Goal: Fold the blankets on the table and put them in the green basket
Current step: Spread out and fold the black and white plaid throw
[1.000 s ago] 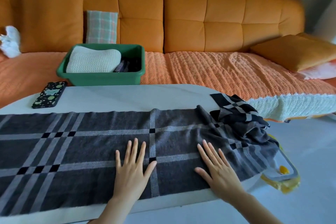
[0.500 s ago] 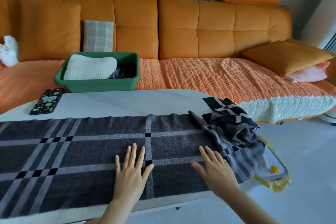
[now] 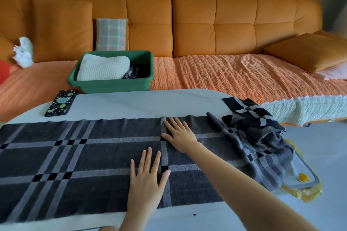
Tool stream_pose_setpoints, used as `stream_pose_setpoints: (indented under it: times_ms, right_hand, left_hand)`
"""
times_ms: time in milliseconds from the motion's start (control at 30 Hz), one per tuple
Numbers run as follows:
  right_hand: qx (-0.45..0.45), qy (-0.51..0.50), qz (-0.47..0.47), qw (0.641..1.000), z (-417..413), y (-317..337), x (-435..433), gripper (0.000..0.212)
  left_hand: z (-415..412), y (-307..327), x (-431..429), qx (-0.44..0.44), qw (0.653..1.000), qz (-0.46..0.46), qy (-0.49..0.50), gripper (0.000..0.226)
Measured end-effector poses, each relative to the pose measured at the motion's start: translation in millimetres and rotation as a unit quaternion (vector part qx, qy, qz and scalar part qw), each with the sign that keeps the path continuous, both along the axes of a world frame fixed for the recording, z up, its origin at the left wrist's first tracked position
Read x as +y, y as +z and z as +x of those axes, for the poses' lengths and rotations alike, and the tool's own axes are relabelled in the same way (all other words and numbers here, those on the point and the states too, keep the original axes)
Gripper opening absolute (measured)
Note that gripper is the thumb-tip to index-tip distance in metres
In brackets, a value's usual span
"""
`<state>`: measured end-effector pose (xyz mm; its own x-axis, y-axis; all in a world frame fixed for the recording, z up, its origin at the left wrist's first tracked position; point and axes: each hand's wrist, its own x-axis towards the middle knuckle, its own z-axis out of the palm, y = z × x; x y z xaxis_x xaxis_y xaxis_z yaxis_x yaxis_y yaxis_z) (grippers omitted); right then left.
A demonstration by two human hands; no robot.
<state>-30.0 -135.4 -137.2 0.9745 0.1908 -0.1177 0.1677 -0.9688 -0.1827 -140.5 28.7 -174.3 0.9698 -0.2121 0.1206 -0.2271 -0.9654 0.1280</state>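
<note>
Your plaid blanket (image 3: 93, 155) spread on the white table (image 3: 131, 103), long axis left to right, right end bunched over the table's edge, left hand (image 3: 146, 184) flat by the near hem, right hand (image 3: 180, 135) flat at the far hem, fingers straight, gripping nothing, green basket (image 3: 112, 85) beyond.

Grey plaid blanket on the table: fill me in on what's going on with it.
A person is flattening the grey plaid blanket on the white table. The left grip presses on it, fingers straight, near the front edge; the right grip lies flat farther back, near its far edge. The blanket's right end is bunched up and hangs over the table's end. The green basket sits on the orange sofa behind, with a folded white knit blanket inside.
</note>
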Motion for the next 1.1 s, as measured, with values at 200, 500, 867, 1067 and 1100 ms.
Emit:
stream_pose_setpoints:
  times_ms: [200,500,867,1067,1100]
  right_hand:
    - [0.007,-0.073,0.004,0.997,4,-5,-6,0.065]
    - [-0.065,-0.111,0.03,0.991,-105,9,-80,0.085]
    - [-0.053,-0.147,0.026,0.987,-116,4,-88,0.098]
    - [-0.029,-0.108,-0.033,0.993,-44,6,-88,0.081]
    - [-0.006,-0.123,-0.041,0.992,-38,3,-94,0.076]
  left_hand:
    - [0,-1,1,-0.012,1.0,-0.001,-0.004,0.065]
    - [-1,-6,2,-0.02,1.0,-0.004,-0.01,0.065]
    - [-1,-4,1,-0.015,1.0,-0.005,-0.005,0.066]
    - [-4,-1,2,0.0,1.0,0.003,0.0,0.066]
    - [-4,-1,2,0.002,1.0,0.003,0.001,0.066]
